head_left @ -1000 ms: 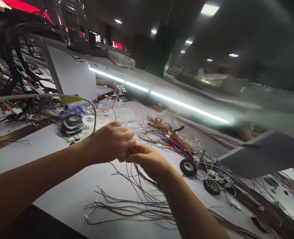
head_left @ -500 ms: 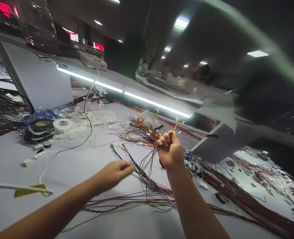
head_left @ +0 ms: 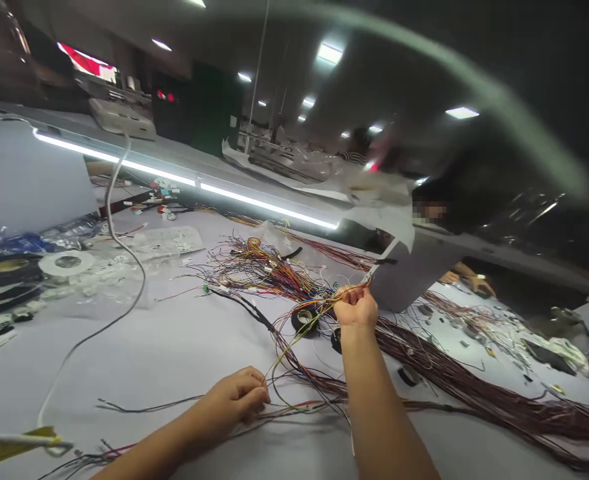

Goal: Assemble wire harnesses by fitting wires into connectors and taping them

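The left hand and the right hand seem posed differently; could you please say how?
The right hand is closed on coloured wires; whether the left hand grips any is unclear. The right hand shows its palm side, the left hand its thumb side. The right hand is farther forward than the left hand. Both are bare and curled.

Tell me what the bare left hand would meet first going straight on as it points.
The left hand would probably meet the thin, yellow-green insulated wires looping just beyond it; depth is unclear, and it may already touch some.
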Available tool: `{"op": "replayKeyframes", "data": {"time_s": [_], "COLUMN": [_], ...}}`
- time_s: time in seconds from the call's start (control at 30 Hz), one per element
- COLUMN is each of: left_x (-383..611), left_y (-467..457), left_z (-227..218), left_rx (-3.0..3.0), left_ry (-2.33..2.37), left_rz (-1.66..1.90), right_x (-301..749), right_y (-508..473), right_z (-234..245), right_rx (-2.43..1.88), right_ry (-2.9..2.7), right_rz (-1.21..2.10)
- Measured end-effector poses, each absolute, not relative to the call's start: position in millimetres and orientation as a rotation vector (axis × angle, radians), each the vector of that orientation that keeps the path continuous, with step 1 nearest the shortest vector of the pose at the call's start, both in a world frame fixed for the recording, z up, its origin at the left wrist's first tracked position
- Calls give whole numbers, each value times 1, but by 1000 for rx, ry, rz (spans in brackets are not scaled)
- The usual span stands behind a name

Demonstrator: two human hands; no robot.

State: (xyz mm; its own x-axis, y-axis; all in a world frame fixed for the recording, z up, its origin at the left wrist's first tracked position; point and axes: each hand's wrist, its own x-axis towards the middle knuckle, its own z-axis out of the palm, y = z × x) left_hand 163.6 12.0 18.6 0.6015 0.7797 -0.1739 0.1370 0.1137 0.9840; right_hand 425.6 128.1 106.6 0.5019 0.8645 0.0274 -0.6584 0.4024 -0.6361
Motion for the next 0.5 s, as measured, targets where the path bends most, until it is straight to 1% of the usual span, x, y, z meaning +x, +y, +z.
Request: {"op": "replayKeyframes", "data": {"time_s": [0.13,0.2,0.27,0.33,0.4,0.43,0.5], "left_x": [157,150,137,122,109,105,100], "left_y": [7,10,17,28,40,45,53], "left_z": [20,22,25,28,29,29,29], "left_rx": [1243,1047,815,682,713,804,1172], "left_ry": [548,454,502,685,1025,1221,1537], "left_rz": [598,729,894,1039,1159,1216,1312], "right_x": [441,444,444,440,433,428,415], "right_y": [129,128,126,125,123,122,119], "right_z": [95,93,92,93,96,98,105], "right_rx": [-599,-589,-580,-574,-567,-561,-546], "right_ry": [-367,-353,-342,-350,-372,-383,-402], "right_rz": [982,990,1004,1037,1087,1114,1167]}}
